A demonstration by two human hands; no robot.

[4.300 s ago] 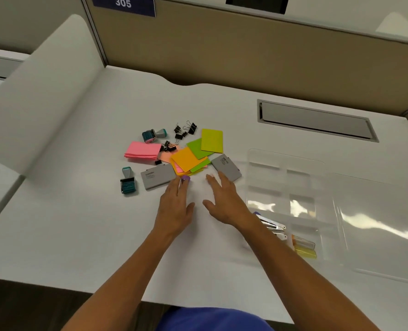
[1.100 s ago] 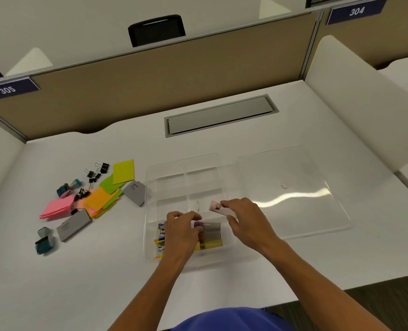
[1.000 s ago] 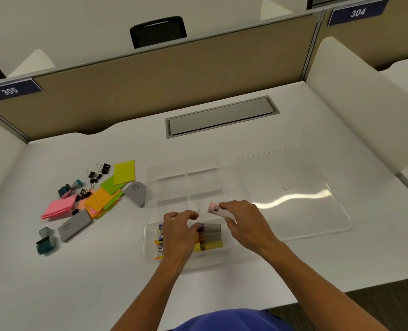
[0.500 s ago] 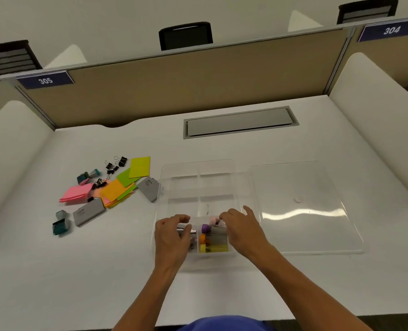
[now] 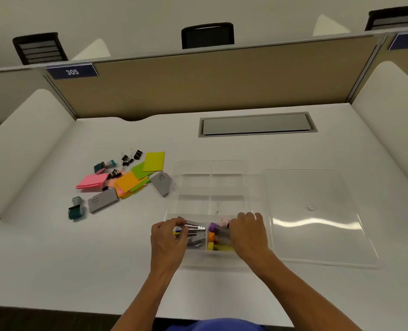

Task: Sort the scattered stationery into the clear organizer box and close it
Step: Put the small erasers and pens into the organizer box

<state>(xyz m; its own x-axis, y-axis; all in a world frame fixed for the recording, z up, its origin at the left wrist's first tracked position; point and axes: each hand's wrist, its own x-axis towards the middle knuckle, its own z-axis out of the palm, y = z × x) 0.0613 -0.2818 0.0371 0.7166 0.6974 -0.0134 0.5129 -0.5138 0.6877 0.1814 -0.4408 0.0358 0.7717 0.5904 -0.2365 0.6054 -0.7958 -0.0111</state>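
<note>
1. One clear organizer box (image 5: 211, 185) sits mid-desk, its six compartments in two columns; its one lid (image 5: 317, 216) lies open flat to the right.
2. Two hands work in the near row. The left hand (image 5: 168, 240) has fingers curled round a silver stapler (image 5: 194, 227) in the near-left compartment. The right hand (image 5: 248, 232) rests over the near-right compartment, fingers bent down onto its contents; whether it grips anything cannot be told.
3. In the near-right compartment, four coloured highlighter caps show: purple (image 5: 213, 226), pink (image 5: 224, 221), orange (image 5: 211, 236) and yellow (image 5: 210, 246). Their barrels are hidden under the right hand.
4. The four far compartments look empty.
5. Left of the box, still on the desk (image 5: 55, 259): two grey staple boxes (image 5: 102, 203), one touching the box's left wall; a pile of sticky notes (image 5: 136, 177) in pink, orange, green and yellow, the count unclear where they overlap; several black binder clips (image 5: 130, 156), too small to count; two teal stampers (image 5: 76, 210).
6. The far-right number plate (image 5: 407, 40) is cut off by the frame edge.
</note>
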